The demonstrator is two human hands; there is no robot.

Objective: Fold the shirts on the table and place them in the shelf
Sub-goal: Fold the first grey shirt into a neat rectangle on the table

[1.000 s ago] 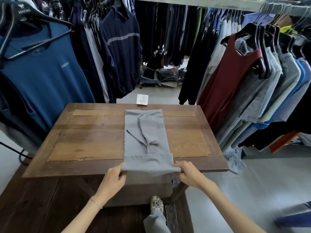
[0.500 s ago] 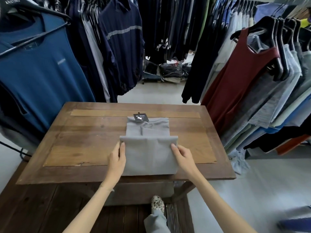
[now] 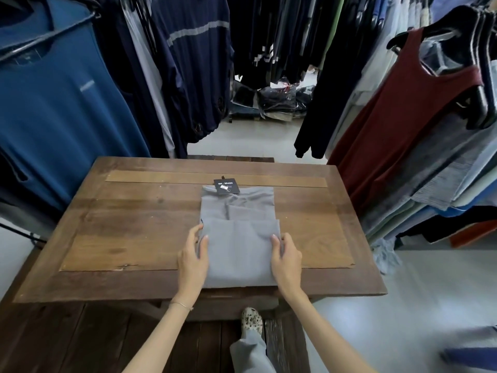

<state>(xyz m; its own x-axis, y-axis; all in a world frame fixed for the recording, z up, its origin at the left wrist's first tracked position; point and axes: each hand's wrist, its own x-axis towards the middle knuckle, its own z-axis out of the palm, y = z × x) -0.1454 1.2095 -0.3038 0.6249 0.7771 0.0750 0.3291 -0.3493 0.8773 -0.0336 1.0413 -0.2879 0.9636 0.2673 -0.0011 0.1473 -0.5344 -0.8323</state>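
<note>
The shirt [image 3: 239, 238] looks light, thin and limp, so I judge it will sag and unfold if lifted by one edge; it is best taken at both side edges of the folded stack, or with flat palms slid under it, so the layers stay together. It should not be slippery on the wood, nor fragile.

It is plain grey, folded into a narrow panel with its near part doubled up over the middle, the doubled flap's top edge lying across the panel from 9 to 3 o'clock. A black tag [image 3: 226, 186] lies at its 12 o'clock end. It lies flat on the table [image 3: 134, 232], centred, its near fold close to the 6 o'clock edge.

The left hand [image 3: 193, 258] holds the flap's 9 o'clock edge, thumb on top and fingers curled round the side. The right hand [image 3: 286, 258] holds the 3 o'clock edge likewise.

Hanging clothes [image 3: 61, 103] crowd the table from 9 through 12 to 3 o'clock. No shelf is in view.
</note>
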